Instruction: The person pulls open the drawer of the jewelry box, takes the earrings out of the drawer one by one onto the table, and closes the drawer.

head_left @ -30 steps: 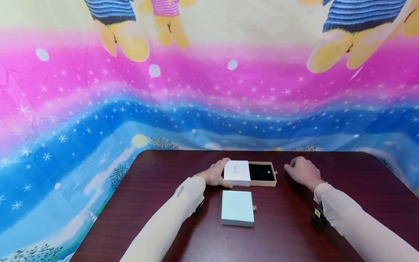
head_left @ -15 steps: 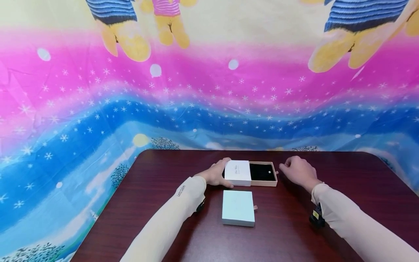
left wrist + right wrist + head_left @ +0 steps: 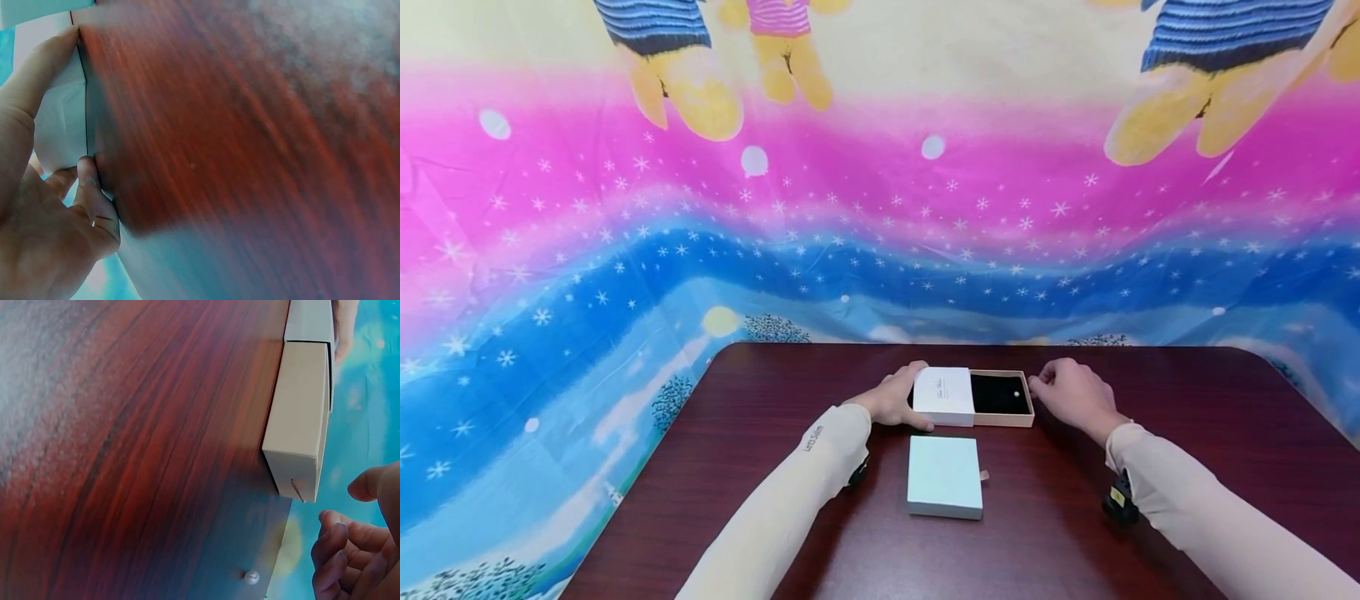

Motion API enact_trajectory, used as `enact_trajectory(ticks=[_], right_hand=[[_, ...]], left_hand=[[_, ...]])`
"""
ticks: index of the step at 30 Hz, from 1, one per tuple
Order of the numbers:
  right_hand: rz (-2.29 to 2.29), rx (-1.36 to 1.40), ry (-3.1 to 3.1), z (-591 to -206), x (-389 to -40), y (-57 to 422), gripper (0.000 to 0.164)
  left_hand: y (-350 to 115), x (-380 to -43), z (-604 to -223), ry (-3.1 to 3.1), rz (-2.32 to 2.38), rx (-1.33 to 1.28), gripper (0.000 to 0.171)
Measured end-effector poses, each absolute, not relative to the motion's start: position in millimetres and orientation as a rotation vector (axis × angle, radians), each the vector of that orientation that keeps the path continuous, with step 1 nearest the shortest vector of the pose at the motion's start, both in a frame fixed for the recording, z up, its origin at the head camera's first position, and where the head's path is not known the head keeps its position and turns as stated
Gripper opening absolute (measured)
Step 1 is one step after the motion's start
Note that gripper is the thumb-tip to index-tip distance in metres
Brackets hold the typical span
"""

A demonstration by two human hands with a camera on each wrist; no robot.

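Note:
A white slide-out jewelry box (image 3: 943, 397) lies near the back of the table, its drawer (image 3: 1003, 422) pulled out to the right. Black padding (image 3: 992, 393) lines the drawer, with a small pearl-like bead (image 3: 1017, 394) on it. My left hand (image 3: 891, 398) grips the white sleeve at its left end; in the left wrist view the thumb (image 3: 47, 65) lies along its front side. Beside the drawer's right end is my right hand (image 3: 1077, 395), fingers curled, thumb and forefinger apart around nothing. A ribbon tab (image 3: 299, 490) sticks out of the drawer's end, just short of the fingertips.
A pale mint box (image 3: 944, 477) with its own ribbon tab (image 3: 984, 477) sits in front of the white box. A loose pearl-like bead (image 3: 252, 577) is on the table (image 3: 144, 456) in the right wrist view. A printed cloth (image 3: 880, 208) hangs behind the table.
My right hand has moved left, up to the drawer's ribbon end. The left hand keeps its grip on the white sleeve, and both boxes stay put.

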State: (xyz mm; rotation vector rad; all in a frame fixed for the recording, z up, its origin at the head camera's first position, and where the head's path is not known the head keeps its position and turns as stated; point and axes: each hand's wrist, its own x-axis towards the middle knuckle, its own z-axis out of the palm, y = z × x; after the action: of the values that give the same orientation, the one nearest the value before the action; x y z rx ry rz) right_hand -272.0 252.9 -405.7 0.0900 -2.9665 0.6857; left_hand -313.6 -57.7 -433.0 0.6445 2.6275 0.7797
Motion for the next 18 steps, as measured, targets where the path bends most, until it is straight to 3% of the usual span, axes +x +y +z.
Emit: enact_trajectory(ticks=[18], right_hand=[[0.709,0.184,-2.973,-410.2,-269.1,238.1,0.022]], left_hand=[[-57.2,-314.7,-434.3,2.63,0.786,0.649,0.107]])
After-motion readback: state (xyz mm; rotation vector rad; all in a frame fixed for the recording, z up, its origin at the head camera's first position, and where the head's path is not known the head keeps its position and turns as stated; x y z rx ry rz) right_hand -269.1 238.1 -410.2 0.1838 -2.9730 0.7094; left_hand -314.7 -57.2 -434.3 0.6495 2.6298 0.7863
